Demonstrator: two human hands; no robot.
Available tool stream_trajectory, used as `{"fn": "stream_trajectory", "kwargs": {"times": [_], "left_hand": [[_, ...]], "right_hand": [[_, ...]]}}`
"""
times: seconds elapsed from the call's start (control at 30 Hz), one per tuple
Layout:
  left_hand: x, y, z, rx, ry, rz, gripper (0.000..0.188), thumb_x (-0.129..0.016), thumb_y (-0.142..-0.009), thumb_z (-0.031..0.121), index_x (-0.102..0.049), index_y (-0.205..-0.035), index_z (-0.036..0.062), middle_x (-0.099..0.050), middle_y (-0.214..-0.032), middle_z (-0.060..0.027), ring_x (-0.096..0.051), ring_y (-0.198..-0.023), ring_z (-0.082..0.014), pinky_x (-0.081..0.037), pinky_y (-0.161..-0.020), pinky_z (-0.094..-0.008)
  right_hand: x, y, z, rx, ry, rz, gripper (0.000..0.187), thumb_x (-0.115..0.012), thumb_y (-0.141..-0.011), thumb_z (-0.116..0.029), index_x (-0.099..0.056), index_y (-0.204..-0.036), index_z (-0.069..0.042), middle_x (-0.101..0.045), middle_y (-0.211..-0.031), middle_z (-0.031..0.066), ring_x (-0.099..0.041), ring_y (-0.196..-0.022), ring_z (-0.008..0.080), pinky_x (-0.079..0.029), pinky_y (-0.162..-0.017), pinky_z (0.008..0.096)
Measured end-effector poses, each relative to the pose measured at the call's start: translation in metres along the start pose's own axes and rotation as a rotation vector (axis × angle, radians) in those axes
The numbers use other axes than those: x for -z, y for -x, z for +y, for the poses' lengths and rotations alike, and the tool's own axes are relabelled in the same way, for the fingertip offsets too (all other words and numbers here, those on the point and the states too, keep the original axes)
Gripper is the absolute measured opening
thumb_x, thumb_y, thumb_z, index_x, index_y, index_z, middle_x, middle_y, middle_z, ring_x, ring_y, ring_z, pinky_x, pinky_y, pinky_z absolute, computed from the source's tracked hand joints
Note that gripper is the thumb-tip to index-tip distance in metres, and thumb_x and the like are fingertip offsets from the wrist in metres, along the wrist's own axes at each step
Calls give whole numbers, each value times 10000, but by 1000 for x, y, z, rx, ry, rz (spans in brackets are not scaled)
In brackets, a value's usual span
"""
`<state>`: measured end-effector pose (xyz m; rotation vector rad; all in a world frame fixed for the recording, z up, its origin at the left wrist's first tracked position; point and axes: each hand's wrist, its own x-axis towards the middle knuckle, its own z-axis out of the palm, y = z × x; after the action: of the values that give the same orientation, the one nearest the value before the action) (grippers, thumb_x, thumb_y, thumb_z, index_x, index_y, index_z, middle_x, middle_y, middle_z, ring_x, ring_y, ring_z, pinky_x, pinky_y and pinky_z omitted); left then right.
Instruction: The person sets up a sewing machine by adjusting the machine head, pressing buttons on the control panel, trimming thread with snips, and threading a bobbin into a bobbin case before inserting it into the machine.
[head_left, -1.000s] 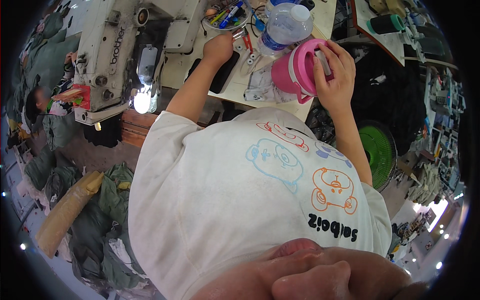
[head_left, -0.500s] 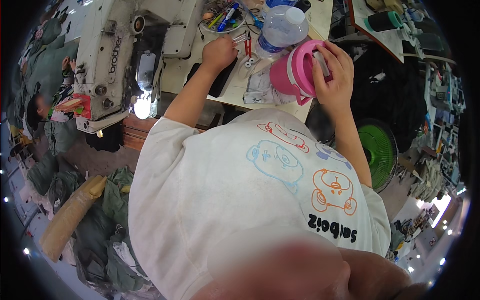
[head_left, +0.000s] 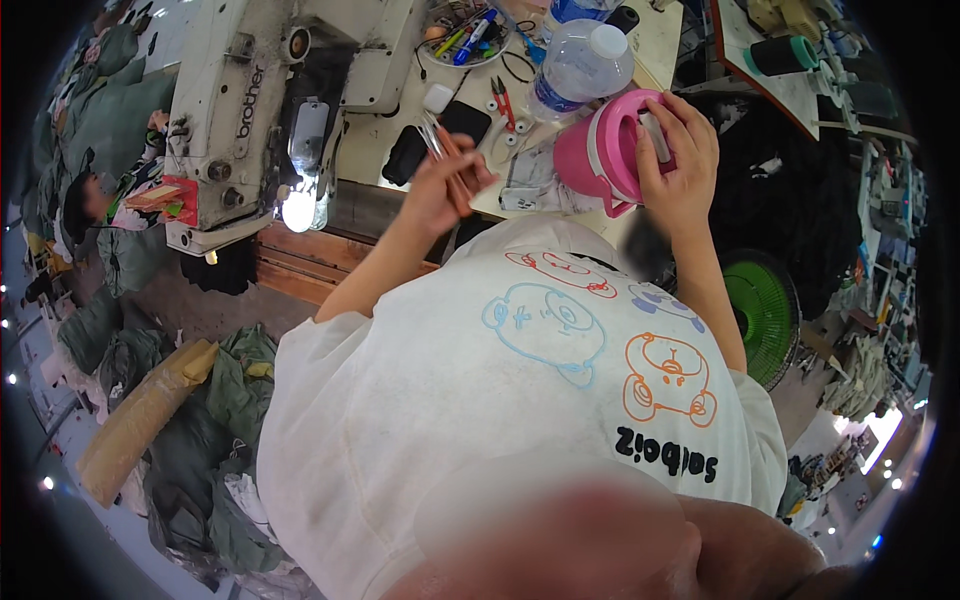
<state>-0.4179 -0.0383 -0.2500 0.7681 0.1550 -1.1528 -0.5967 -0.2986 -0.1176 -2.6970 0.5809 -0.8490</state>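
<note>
My left hand (head_left: 432, 200) is raised at the table's near edge, closed round a slim orange-brown tool (head_left: 436, 142) with a pale, shiny far end. Motion blur hides its exact kind. My right hand (head_left: 683, 165) grips the top of a pink jug (head_left: 578, 160), fingers over its lid and thumb on the near side. The jug lies tilted toward me, its pale carrying handle hanging round it. Beside the jug is a crumpled printed plastic wrapper (head_left: 535, 180). Red-handled thread snips (head_left: 502, 98) lie between my hands, farther back.
A sewing machine (head_left: 225, 130) with a lit lamp stands left. On the table are a black phone (head_left: 468, 122), a black case (head_left: 404, 155), a white earbud case (head_left: 437, 97), a large clear bottle (head_left: 585, 65) and a bowl of pens (head_left: 465, 35). A green fan (head_left: 755, 315) is at right.
My left hand has drawn back from beside the snips toward my body, bringing the slim tool into clearer view. The phone behind it is uncovered. My right hand stays on the jug.
</note>
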Motion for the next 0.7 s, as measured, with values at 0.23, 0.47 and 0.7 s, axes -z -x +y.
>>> {"fn": "stream_trajectory", "kwargs": {"times": [0.23,0.47,0.7], "left_hand": [[-19,28,-24,290,-345,-52,261,-700,-1003,289,-633,-951,42,-670,-835,-70,-683,-777,-154,-560,-705,-279],[-29,-103,51,-61,-882,172,202,-711,-959,159,-607,-1113,80,-640,-819,-27,-610,-589,-120,-542,-536,-286],[-31,-217,79,-295,-1208,187,258,-718,-917,111,-608,-1144,59,-668,-956,-87,-687,-747,-171,-609,-606,-325]], "right_hand": [[-2,-2,-3,-4,9,10,363,-765,-833,-158,-752,-1187,-76,-685,-1273,120,-625,-1195,333,-447,-1048,428],[-4,-2,-2,-1,-1,30,364,-767,-820,-149,-754,-1178,-81,-690,-1268,116,-633,-1187,331,-450,-1048,428],[-3,-3,-3,4,1,37,351,-770,-823,-148,-757,-1168,-87,-691,-1267,109,-629,-1194,330,-449,-1053,430]]}}
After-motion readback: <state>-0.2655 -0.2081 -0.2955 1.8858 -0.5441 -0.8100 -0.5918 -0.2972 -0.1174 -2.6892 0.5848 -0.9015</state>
